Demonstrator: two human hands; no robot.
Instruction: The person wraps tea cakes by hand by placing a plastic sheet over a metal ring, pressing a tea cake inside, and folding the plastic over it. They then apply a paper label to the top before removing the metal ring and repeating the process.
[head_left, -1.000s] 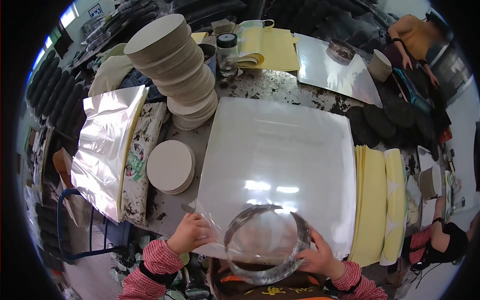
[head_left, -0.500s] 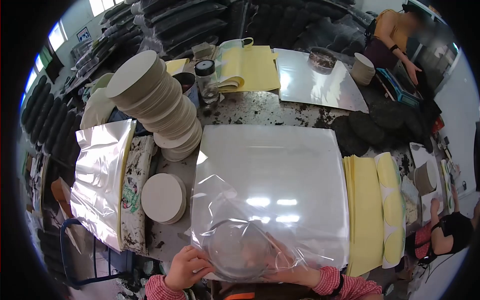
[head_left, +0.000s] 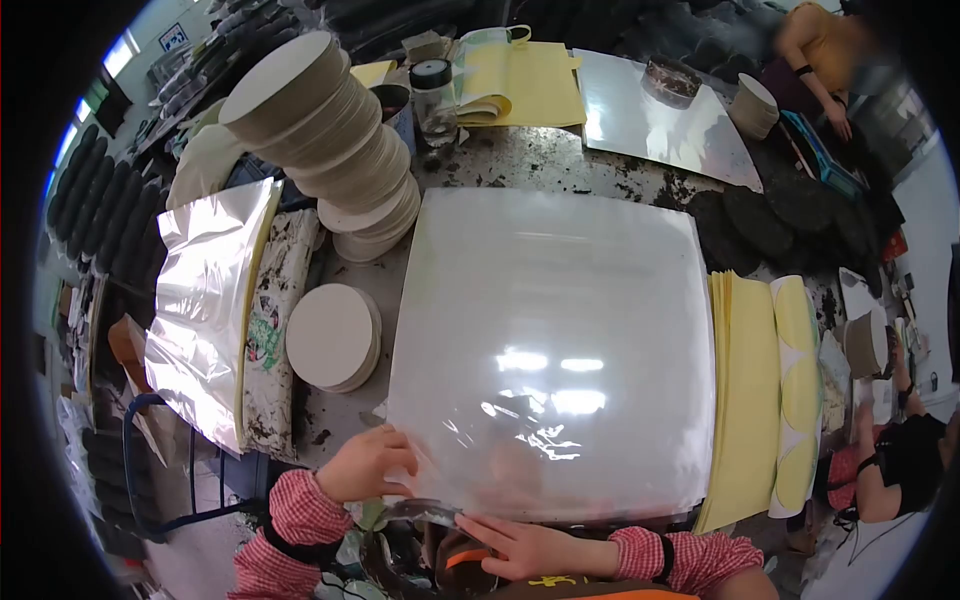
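Observation:
My left hand [head_left: 368, 466] is at the near left corner of the glossy sheet stack [head_left: 550, 300], fingers curled and pressed together. What they pinch, if anything, is hard to see. My right hand [head_left: 535, 548] lies low at the table's front edge, fingers stretched to the left. Its fingertips reach the end of a curved, dark, shiny rim [head_left: 425, 512], which lies between both hands below the stack; most of that round thing is hidden. Creased reflections show on the near part of the stack. Left of the stack sits a short pile of round grey-white discs [head_left: 332, 335].
A tall leaning disc stack [head_left: 365, 165] and a lidded clear jar [head_left: 434, 105] stand behind. Yellow label sheets [head_left: 745, 400] flank the right side, silvery film [head_left: 205, 310] the left. Dark round pads [head_left: 760, 222] lie back right. Two people are at the right.
The clear round film-wrapped thing held over the stack's near edge is no longer seen there. My right hand has moved down off the stack. The camera view has tilted down.

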